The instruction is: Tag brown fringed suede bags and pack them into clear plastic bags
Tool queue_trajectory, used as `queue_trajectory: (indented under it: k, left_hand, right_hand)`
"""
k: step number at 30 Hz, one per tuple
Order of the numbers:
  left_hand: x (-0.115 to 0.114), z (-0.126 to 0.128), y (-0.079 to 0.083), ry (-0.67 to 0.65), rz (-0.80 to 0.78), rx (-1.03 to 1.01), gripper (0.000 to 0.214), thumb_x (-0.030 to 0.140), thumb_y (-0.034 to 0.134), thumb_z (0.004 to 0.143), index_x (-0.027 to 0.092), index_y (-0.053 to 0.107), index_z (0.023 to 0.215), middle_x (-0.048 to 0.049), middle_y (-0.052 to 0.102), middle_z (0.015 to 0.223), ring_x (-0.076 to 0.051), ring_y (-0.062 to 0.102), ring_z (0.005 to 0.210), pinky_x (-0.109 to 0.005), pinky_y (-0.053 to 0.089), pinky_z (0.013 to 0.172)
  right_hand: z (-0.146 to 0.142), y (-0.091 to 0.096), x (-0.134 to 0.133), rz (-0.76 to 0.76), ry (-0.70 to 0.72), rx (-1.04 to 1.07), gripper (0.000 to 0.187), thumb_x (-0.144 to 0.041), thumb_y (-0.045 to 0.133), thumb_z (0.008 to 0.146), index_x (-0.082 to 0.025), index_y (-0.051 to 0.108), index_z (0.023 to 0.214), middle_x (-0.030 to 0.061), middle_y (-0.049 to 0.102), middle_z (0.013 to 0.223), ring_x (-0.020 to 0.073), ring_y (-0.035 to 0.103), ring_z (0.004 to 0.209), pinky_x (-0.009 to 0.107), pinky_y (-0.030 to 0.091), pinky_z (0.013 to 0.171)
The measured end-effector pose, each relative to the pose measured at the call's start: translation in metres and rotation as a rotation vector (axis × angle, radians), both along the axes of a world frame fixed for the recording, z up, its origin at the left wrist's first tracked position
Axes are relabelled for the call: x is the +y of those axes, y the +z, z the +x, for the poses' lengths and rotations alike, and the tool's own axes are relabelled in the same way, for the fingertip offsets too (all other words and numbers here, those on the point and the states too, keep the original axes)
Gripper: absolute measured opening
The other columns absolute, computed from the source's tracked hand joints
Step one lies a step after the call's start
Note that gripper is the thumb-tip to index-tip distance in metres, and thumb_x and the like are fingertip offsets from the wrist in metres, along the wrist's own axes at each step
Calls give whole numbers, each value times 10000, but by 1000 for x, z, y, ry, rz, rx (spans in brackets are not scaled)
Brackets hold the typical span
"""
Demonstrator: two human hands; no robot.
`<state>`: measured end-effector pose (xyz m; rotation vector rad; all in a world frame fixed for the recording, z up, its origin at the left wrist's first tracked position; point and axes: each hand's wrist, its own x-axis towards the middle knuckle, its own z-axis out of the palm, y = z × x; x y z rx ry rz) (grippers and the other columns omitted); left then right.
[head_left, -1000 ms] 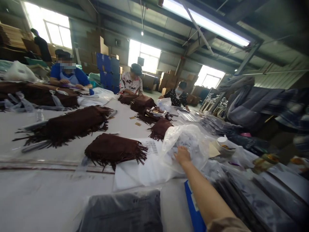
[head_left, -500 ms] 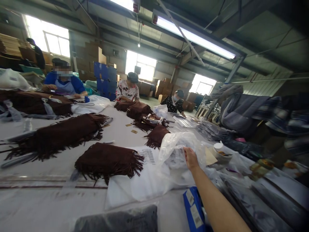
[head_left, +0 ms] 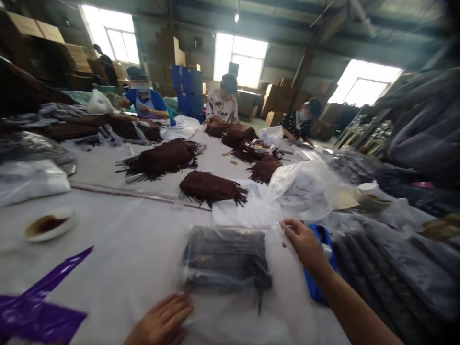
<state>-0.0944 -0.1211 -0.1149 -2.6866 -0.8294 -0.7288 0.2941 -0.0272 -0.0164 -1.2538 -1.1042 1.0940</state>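
Observation:
A dark folded item in a clear plastic bag (head_left: pixel 226 256) lies on the white table in front of me. My left hand (head_left: pixel 161 320) rests flat and open on the table at the bag's near left corner. My right hand (head_left: pixel 300 239) hovers at the bag's far right corner with fingers curled, pinching what looks like the edge of the clear plastic. A big crumpled clear bag (head_left: pixel 305 189) lies just beyond my right hand. A brown fringed piece (head_left: pixel 210 187) sits past the bagged item.
More brown fringed pieces (head_left: pixel 161 158) and several bagged dark items (head_left: pixel 388 268) cover the table. A blue box (head_left: pixel 319 263) lies under my right wrist. A small dish (head_left: pixel 48 225) and purple plastic (head_left: pixel 39 311) lie at left. Three people (head_left: pixel 224 103) work at the far end.
The view has tipped down and left. My right hand has drawn back from the crumpled bag toward the bagged dark item. My left hand has come into view on the table.

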Motion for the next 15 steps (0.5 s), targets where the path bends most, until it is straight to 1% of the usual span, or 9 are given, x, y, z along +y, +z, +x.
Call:
queue_trajectory:
  k: [2, 5, 7, 8, 9, 10, 11, 13, 15]
  left_hand:
    - [-5, 10, 3, 11, -84, 9, 309, 196, 498, 898, 168, 572, 1197, -63, 667, 1108, -166, 628, 1025, -270, 534, 914]
    - [-5, 29, 11, -15, -226, -60, 222, 147, 458, 906, 169, 609, 1067, -66, 681, 1028, -168, 637, 975, -305, 538, 886]
    - [-4, 37, 19, 13, -280, -152, 188, 143, 466, 903, 176, 610, 1019, -60, 683, 968, -165, 641, 925, -298, 543, 839]
    - [-3, 40, 23, 36, -289, -208, 178, 146, 476, 901, 178, 605, 1020, -60, 681, 950, -163, 641, 905, -291, 544, 819]
    - [-3, 41, 28, 53, -285, -270, 176, 146, 487, 898, 181, 597, 1031, -61, 679, 944, -161, 640, 897, -285, 543, 809]
    - [-3, 42, 34, 58, -277, -324, 181, 142, 497, 894, 182, 587, 1047, -64, 676, 956, -160, 636, 908, -283, 540, 814]
    - [-3, 43, 39, 46, -257, -368, 195, 131, 507, 889, 181, 576, 1064, -67, 672, 980, -159, 631, 931, -283, 535, 834]
    - [-5, 45, 48, -18, -209, -397, 236, 88, 519, 872, 177, 556, 1088, -69, 662, 1041, -156, 614, 1004, -313, 503, 932]
    - [-9, 48, 56, -96, -148, -365, 258, 45, 528, 852, 166, 545, 1079, -69, 654, 1086, -158, 590, 1072, -375, 418, 1057]
  right_hand:
    - [-31, -11, -45, -94, 186, -62, 349, -513, 657, 751, -193, 562, 853, -29, 586, 624, 96, 479, 512, 196, 326, 455]
    - [-77, -35, -106, -149, 486, -129, 285, -458, 611, 807, -181, 547, 804, -46, 510, 612, 85, 432, 556, 198, 311, 504]
    - [-106, -54, -134, -134, 641, -173, 245, -403, 607, 809, -165, 554, 787, -43, 500, 618, 85, 427, 567, 201, 320, 524]
    - [-119, -64, -142, -117, 680, -199, 222, -377, 604, 805, -160, 562, 786, -36, 520, 629, 90, 443, 574, 202, 335, 534]
    - [-130, -73, -145, -93, 688, -236, 198, -352, 601, 802, -157, 574, 786, -25, 549, 645, 97, 470, 586, 204, 355, 546]
    - [-139, -82, -145, -63, 661, -289, 178, -334, 595, 803, -157, 587, 786, -15, 582, 664, 106, 500, 600, 206, 378, 556]
    - [-146, -88, -142, -26, 602, -362, 174, -328, 582, 814, -159, 605, 782, -8, 609, 672, 114, 528, 608, 208, 399, 558]
    - [-153, -96, -127, 110, 414, -566, 251, -371, 542, 853, -159, 644, 763, -2, 640, 664, 121, 562, 584, 216, 444, 535]
    - [-154, -98, -109, 272, 213, -748, 349, -453, 511, 875, -145, 659, 803, 8, 659, 717, 126, 587, 594, 246, 502, 549]
